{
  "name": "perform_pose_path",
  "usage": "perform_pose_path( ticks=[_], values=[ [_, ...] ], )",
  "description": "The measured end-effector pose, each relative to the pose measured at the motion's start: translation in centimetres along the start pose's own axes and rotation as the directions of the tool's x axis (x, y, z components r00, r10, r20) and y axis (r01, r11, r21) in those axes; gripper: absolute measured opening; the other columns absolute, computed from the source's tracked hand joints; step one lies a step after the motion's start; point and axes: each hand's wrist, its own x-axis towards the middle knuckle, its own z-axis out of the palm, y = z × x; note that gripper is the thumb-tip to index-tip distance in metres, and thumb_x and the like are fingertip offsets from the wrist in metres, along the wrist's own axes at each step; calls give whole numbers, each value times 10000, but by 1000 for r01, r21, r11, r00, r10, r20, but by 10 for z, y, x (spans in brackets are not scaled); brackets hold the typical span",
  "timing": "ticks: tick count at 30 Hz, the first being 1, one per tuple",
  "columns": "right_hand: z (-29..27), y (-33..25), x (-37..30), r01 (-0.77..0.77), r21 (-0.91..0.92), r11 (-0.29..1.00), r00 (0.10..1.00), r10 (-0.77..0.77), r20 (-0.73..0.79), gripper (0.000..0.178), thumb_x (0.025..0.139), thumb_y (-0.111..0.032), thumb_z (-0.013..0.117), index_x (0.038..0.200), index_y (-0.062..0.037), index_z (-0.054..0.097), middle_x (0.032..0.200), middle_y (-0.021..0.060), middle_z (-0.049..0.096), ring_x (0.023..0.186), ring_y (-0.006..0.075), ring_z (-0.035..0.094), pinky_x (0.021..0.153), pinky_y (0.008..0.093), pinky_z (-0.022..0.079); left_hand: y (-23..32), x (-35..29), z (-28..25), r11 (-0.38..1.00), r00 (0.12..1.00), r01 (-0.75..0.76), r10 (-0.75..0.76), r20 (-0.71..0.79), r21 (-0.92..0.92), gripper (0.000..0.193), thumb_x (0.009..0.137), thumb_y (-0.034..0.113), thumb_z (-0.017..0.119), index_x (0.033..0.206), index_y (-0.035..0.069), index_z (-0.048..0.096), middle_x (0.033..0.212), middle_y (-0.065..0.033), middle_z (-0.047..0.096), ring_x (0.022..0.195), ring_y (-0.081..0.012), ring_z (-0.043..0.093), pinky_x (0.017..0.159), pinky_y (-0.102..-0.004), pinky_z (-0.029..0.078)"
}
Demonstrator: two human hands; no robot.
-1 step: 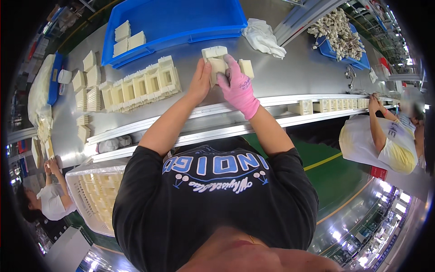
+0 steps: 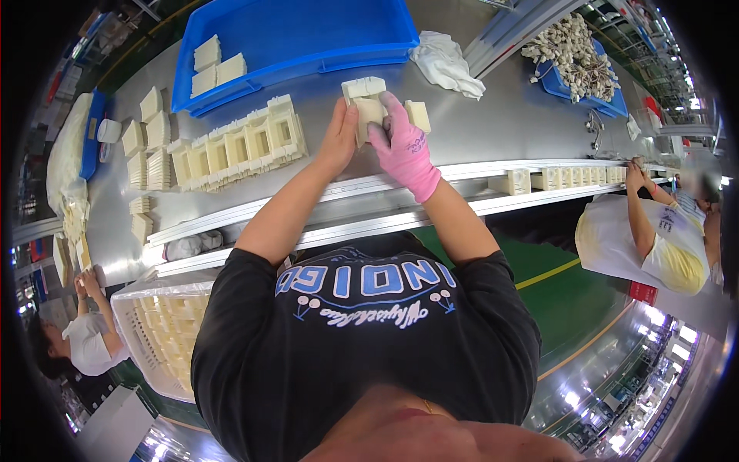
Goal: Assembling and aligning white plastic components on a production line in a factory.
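Note:
A cream plastic housing [image 2: 363, 88] is between my two hands at the table's middle. My left hand [image 2: 339, 141], bare, presses along its left side with the fingers together. The gloved fingers of my right hand [image 2: 406, 151], in pink with greyish tips, pinch a flat cream piece [image 2: 370, 112] against the housing. Just right of the glove stands another cream block [image 2: 418, 116]. To the left runs a row of joined cream frames [image 2: 239, 149] with rectangular openings. Beyond it are several stacks of thin ribbed cream plates [image 2: 158, 129]. My fingers partly hide the held parts.
A large blue tray [image 2: 308, 60] with a few plate stacks lies ahead. Right of it are a white cloth [image 2: 446, 65] and a blue bin of wired white parts [image 2: 573, 58]. Metal rails [image 2: 462, 171] edge the table. A white crate [image 2: 138, 331] stands lower left; co-workers sit on both sides.

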Motion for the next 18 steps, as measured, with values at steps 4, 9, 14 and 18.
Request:
perform_pose_path(
  ticks=[4,9,14,18],
  values=[
    [1,2,-2,46,19,999,996,-44,-82,475,736,-56,568,1163,-14,364,553,46,438,451,163,442,449,280,370,3,3,2,999,998,-48,47,52,21,373,924,323,286,1166,49,360,1070,-75,457,966,-132,427,833,-255,349],
    [-2,0,0,1,43,999,1000,0,-19,463,745,-70,562,1167,-22,376,567,53,454,465,170,450,463,283,372,-6,2,0,999,999,-29,28,41,15,368,922,325,296,1169,60,361,1070,-72,456,974,-133,424,833,-250,348],
    [-8,-2,3,-68,33,997,996,65,64,439,767,-88,533,1175,-24,382,596,76,475,483,164,465,468,282,371,8,0,6,980,990,134,-125,65,-146,369,911,330,340,1165,63,354,1071,-69,456,974,-142,445,801,-245,390],
    [-25,-14,9,-216,225,950,944,145,295,427,770,-93,526,1175,-27,406,624,51,508,515,97,472,474,239,376,9,-3,7,916,952,299,-269,143,-268,381,884,311,410,1169,70,334,1052,-67,479,945,-154,487,699,-317,469]
  ],
)
